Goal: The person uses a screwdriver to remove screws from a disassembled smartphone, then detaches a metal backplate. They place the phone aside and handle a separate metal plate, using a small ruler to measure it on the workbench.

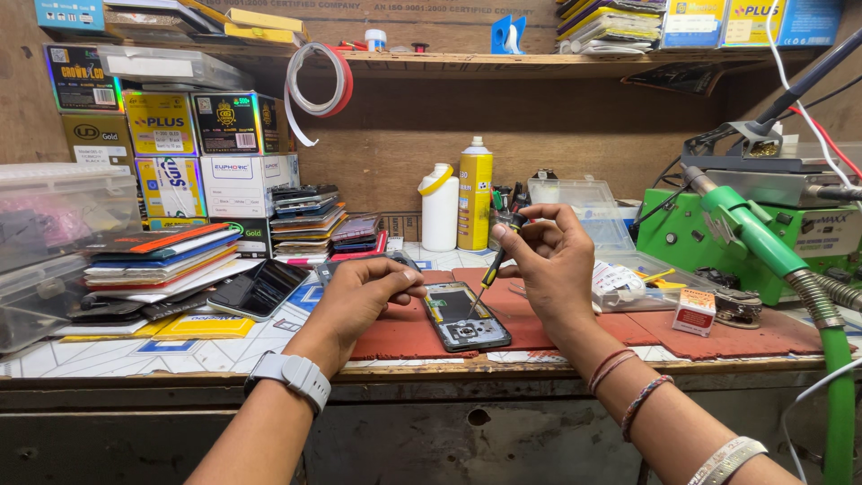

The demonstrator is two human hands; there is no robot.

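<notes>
I see a wooden desk (431, 370) with a tiled top, and on it a red mat (395, 334) spread under the work. To the right stands a green machine (718, 235) with a green hose (840, 395) running down past the desk edge. To the left, stacks of flat phone parts and cases (166, 260) sit below piled coloured boxes (197, 144). At the back a white bottle (439, 208) stands just beside a yellow spray can (475, 194).

In the middle of the mat lies the opened phone (465, 315), back cover off, tilted a little so its lower end points toward me. Its frame is dark; the upper part shows a black flat area with a yellowish strip along the left edge, and the lower part shows a grey metal board with a round cutout.

My left hand (359, 301), a white watch at the wrist, rests on the mat at the phone's upper left corner, fingers (401, 289) curled and pressing on that corner to steady it. My right hand (549, 260) is raised above the phone's right side, fingers (512, 229) closed around the top of a slim screwdriver (492, 268) with a black and yellow handle. Its shaft slants down and left, and the tip meets the phone near the middle of the frame. A small red and white box (694, 312) sits on the mat to the right.
</notes>
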